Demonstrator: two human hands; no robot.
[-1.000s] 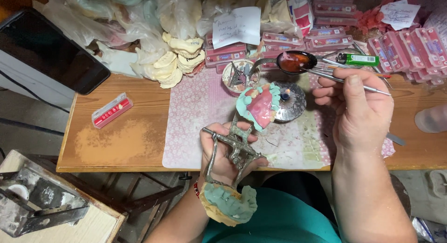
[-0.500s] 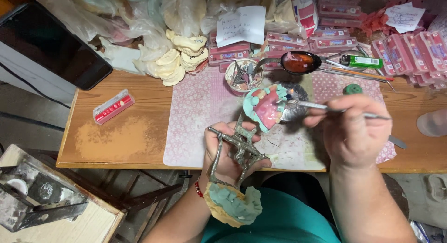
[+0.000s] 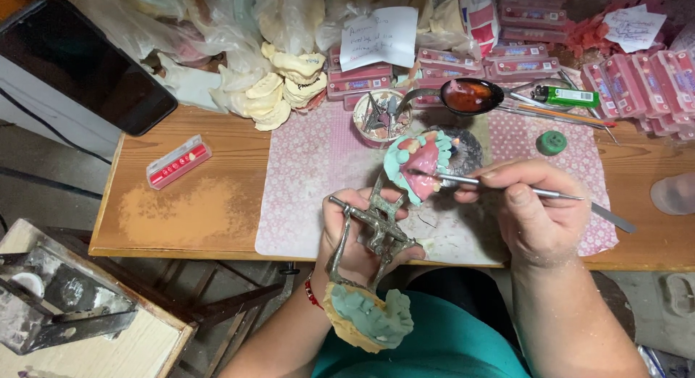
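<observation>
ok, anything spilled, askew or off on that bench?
Yes, a tan powder patch is smeared across the bare wood left of the pink mat, below the small red case. The plaster casts lie in a loose heap among plastic bags. Nothing looks broken.

Both forearms are bare, with no sleeves showing; the left hand [image 3: 355, 237] wears a thin red bracelet [image 3: 311, 291] with small beads at the wrist; the right hand [image 3: 539, 211] is broad, bare, without rings; a teal garment [image 3: 441, 342] covers the lap.
</observation>
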